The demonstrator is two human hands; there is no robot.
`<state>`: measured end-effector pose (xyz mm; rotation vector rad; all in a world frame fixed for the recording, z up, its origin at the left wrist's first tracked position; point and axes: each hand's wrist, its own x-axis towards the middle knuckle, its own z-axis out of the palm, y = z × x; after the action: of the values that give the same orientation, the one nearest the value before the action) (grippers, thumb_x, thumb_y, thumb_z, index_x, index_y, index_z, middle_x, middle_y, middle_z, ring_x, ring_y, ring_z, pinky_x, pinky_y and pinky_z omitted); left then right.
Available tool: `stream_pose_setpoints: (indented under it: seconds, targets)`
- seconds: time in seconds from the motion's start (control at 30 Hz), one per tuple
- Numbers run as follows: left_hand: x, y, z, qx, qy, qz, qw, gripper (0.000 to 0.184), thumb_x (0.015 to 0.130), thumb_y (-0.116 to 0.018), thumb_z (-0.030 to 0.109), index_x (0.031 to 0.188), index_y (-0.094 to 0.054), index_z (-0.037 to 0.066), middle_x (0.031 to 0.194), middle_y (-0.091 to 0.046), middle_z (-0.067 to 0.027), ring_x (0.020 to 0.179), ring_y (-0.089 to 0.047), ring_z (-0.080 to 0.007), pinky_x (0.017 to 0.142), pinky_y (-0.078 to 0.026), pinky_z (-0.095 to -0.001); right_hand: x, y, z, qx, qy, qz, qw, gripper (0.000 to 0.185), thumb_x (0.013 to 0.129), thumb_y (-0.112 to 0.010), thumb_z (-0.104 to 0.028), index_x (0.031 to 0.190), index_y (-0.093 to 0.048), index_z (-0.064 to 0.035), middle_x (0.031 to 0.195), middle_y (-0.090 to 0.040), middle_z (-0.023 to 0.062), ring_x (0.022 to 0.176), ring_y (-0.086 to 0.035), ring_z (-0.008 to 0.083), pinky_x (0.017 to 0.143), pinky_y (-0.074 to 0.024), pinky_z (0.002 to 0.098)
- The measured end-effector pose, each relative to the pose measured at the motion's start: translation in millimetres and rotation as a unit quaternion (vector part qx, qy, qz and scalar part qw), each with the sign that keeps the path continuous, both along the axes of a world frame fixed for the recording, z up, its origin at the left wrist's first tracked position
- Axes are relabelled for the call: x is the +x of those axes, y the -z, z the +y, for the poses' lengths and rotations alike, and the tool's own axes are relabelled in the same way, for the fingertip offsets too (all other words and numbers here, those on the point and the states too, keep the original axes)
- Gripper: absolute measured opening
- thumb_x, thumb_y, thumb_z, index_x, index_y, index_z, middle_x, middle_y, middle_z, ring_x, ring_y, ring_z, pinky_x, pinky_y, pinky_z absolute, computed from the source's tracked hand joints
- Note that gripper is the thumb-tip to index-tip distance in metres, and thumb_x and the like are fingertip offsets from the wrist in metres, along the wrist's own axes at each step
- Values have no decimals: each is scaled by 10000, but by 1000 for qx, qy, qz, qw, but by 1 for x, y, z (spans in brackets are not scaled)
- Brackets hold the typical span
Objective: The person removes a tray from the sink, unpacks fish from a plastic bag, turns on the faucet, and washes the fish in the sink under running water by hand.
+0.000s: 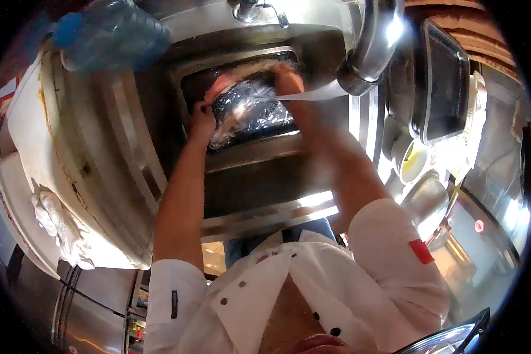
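A dark rectangular tray [180,82] sits in the steel sink. Crumpled clear plastic wrap [253,112] lies in it, and a long pinkish piece, perhaps meat or fish [225,81], curves along its far side. My left hand [202,121] is at the tray's left side, fingers closed in a pinch at the near end of the pinkish piece. Over the tray's far right part, my right hand [289,82] touches the other end; its fingers are blurred and partly hidden. Water [318,93] runs from the faucet [360,74] onto my right hand.
A large clear plastic bottle [115,35] with a blue cap lies at the far left. Right of the sink stand a black tray [445,82] and a white container [412,159] with something yellow inside. A white cloth [59,227] hangs over the left ledge.
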<state>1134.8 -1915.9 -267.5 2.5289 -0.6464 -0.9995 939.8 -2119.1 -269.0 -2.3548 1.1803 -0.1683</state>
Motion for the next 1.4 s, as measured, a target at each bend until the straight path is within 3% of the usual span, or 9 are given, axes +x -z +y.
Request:
stream_pose_setpoints:
  seconds: [0.37, 0.47, 0.53, 0.67, 0.8, 1.0, 1.1, 1.2, 1.4]
  targets:
    - [1, -9, 12, -13, 8, -30, 999, 308, 947, -488, 265, 1160, -553, 53, 1123, -631, -244, 1051, -595, -426, 868, -479, -474, 69, 11, 98, 280, -17, -14, 960, 349, 916, -455, -177, 1252, -541, -149, 1199, -514, 225, 1095, -540, 425, 904, -470, 458]
    - [2, -9, 8, 2, 18, -35, 999, 287, 951, -485, 276, 1139, -559, 73, 1093, -642, -238, 1027, -602, -429, 850, -484, -488, 73, 12, 92, 342, -21, -316, 884, 354, 904, -460, -149, 1242, -562, -157, 1199, -533, 206, 1114, -543, 403, 922, -463, 447]
    - [2, -6, 12, 15, 7, -31, 999, 281, 953, -483, 283, 1134, -561, 83, 1078, -647, -234, 1014, -606, -431, 841, -487, -494, 53, 3, 55, 150, -91, -33, 984, 328, 894, -469, -135, 1197, -594, -144, 1210, -556, 176, 1088, -571, 390, 910, -473, 465]
    - [3, -1, 12, 34, 45, -53, 997, 281, 949, -492, 304, 1111, -563, 85, 1066, -651, -230, 1000, -615, -423, 822, -494, -498, 2, 3, -3, -66, -42, 61, 995, 193, 918, -458, -151, 1034, -602, -99, 1125, -586, 167, 891, -645, 399, 731, -540, 474]
    - [2, 13, 22, -21, 22, -70, 997, 289, 939, -500, 301, 1109, -566, 77, 1090, -648, -215, 1015, -613, -411, 826, -499, -480, 5, -30, -12, -1, 12, 165, 986, 162, 931, -447, -171, 988, -571, -83, 1040, -581, 195, 927, -627, 410, 783, -516, 507]
    - [2, 11, 15, 59, 13, -17, 998, 340, 937, -489, 304, 1203, -526, 96, 1114, -639, -216, 1022, -607, -420, 851, -484, -499, 61, 31, 75, 186, -85, -113, 972, 254, 930, -503, -159, 1167, -578, -108, 1166, -578, 207, 1008, -582, 398, 872, -477, 450]
    - [4, 41, 30, -2, 57, -71, 996, 348, 941, -486, 311, 1221, -513, 106, 1115, -637, -222, 1018, -609, -421, 851, -480, -509, 73, 38, 92, 449, 43, -263, 853, 365, 880, -559, -161, 1244, -563, -126, 1199, -576, 200, 1039, -569, 370, 906, -465, 430]
    - [3, 15, 22, -18, 36, -98, 994, 342, 947, -481, 322, 1216, -516, 114, 1095, -642, -231, 1008, -613, -424, 845, -479, -515, 21, 35, 41, 16, -137, -26, 990, 194, 892, -511, -150, 1064, -577, -93, 1071, -586, 183, 1034, -580, 371, 831, -485, 453]
    - [-6, -4, 2, 51, 32, -42, 997, 301, 957, -459, 308, 1168, -535, 108, 1067, -652, -239, 1004, -616, -432, 842, -479, -516, 18, -11, 22, 107, 96, -124, 982, 212, 844, -552, -126, 1046, -612, -130, 1056, -591, 162, 983, -601, 383, 789, -503, 480]
